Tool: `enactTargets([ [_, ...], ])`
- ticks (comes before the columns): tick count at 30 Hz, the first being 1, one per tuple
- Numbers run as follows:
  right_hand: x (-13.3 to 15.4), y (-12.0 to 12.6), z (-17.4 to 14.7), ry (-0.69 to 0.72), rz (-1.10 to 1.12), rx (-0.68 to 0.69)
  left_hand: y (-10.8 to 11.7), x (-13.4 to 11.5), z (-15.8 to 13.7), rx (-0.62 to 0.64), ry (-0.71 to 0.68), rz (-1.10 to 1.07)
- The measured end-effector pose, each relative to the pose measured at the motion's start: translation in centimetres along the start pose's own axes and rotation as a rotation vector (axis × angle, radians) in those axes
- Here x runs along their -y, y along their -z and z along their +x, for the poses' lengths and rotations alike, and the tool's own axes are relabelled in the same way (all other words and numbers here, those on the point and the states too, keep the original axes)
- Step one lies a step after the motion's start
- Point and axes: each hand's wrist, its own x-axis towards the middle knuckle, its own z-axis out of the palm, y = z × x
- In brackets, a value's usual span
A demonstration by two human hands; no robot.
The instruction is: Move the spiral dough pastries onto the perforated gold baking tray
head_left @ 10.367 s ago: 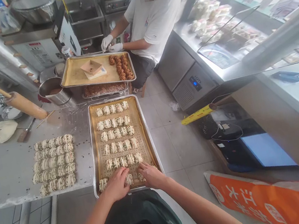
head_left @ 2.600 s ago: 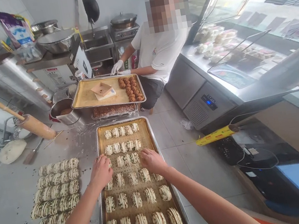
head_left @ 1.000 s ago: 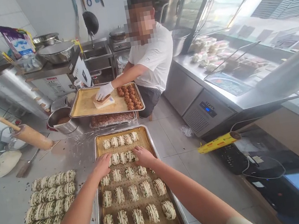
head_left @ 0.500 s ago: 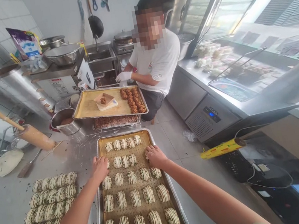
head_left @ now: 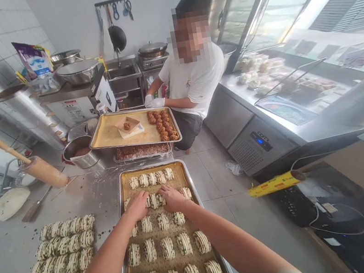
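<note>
A metal baking tray (head_left: 189, 177) lined with brown paper lies lengthwise before me, with rows of cream-striped dough rolls (head_left: 167, 248) flecked green and brown. Both hands are at the second row from the far end. My left hand (head_left: 139, 205) closes on a dough roll left of the row's middle. On the other side of the middle pieces (head_left: 155, 200), my right hand (head_left: 173, 198) closes on another. My fingers largely cover the two held rolls. Single rolls lie apart at the row's outer ends. In the far row, the dough rolls (head_left: 151, 178) sit close together.
Uncut-looking striped dough logs (head_left: 63, 244) lie on the steel table at left, near a wooden rolling pin (head_left: 43, 171). Beyond my tray stands another tray (head_left: 108, 132) with brown balls. A gloved co-worker (head_left: 193, 76) sits behind it. A yellow roll (head_left: 275, 182) is at right.
Both hands have moved inward from the second row's outer ends to the grouped pieces in its middle. The outer dough rolls are now uncovered. The co-worker's gloved hands have come together.
</note>
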Motion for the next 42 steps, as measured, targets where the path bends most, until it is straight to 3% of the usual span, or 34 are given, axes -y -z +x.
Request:
enactTargets([
  [6, -2.1, 1.0, -1.4, -0.062, -0.054, -0.006, 0.3, -1.3, -0.3, -0.063, -0.028, -0.018],
  [13, -2.3, 2.3, -3.0, -0.073, -0.025, -0.017, 0.8, -4.1, 2.2, 0.036, -0.023, -0.061],
  [20, -2.4, 4.2, -9.0, -0.326, 0.188, -0.305, 0.4, -5.4, 2.4, -0.048, -0.039, -0.092],
  [26, -2.4, 3.0, -15.8, -0.421, 0.281, -0.375, -0.5, -5.2, 2.1, -0.011, -0.055, -0.087],
  [34, -1.1, -0.8, -25.5, -0.649, 0.431, -0.463, -0.5, 0.0, -0.4, -0.025, 0.085, -0.07],
  [38, 0.2, -2.3, -27.0, -0.671, 0.487, -0.457, -0.5, -0.3, -0.7, -0.025, 0.105, -0.074],
  [42, 0.7, -2.1, -26.6, -0.662, 0.513, -0.447, 0.1, -1.5, -1.7, -0.172, 0.117, -0.109],
])
